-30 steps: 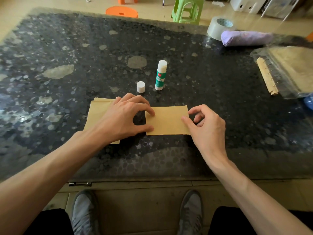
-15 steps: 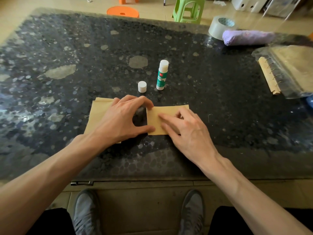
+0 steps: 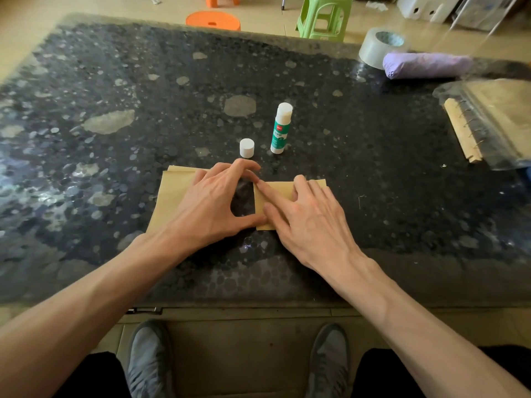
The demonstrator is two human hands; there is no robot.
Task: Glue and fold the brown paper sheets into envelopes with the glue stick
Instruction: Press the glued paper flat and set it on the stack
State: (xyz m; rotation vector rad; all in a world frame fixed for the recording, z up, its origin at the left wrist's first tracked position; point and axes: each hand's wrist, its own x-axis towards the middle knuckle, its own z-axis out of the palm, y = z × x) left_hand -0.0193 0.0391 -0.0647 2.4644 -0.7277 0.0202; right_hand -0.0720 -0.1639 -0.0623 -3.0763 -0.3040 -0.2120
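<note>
Broadly, a dark pebble-speckled glossy tabletop (image 3: 373, 168) w/ beige tiled floor (image 3: 28, 12) beyond, plus a green plastic stool (image 3: 324, 18) & a round orange stool (image 3: 212, 20). Green-and-white glue stick (image 3: 281, 129) stands uncapped mid-table, small white cap (image 3: 246, 148) just left of it; label print too small to read. Left hand (image 3: 212, 202), thumb & index spread wide, pins the left edge of the small folded brown paper piece (image 3: 278, 185), heel on the brown sheet stack (image 3: 172, 193). Right hand (image 3: 304, 219) lies flat on the piece; vs 0.5 s ago its fingertips have slid to that left edge.
</note>
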